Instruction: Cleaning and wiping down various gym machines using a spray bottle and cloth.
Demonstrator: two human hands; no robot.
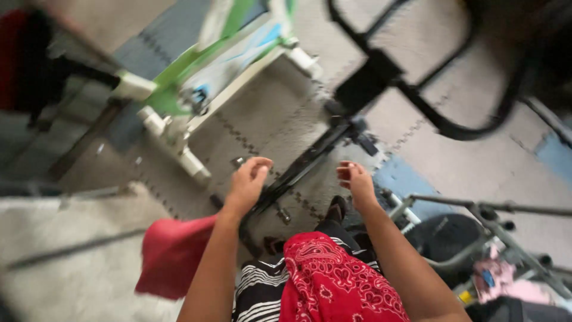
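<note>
Here, both hands hover over a long black metal bar (304,164) on the grey foam floor mat (262,113).
Left hand (247,182) and right hand (356,180) loosely curled, gripping nothing; bar runs between them toward one o'clock.

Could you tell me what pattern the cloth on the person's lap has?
Red bandana with a white paisley print, in the head view.

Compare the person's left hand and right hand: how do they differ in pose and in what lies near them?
The left hand is curled with fingers bent inward; the right hand is looser, its fingers half folded. The left hand hovers beside the black metal bar; the right hand is farther from it, above a blue floor tile. Both look empty, though the picture is blurred.
</note>
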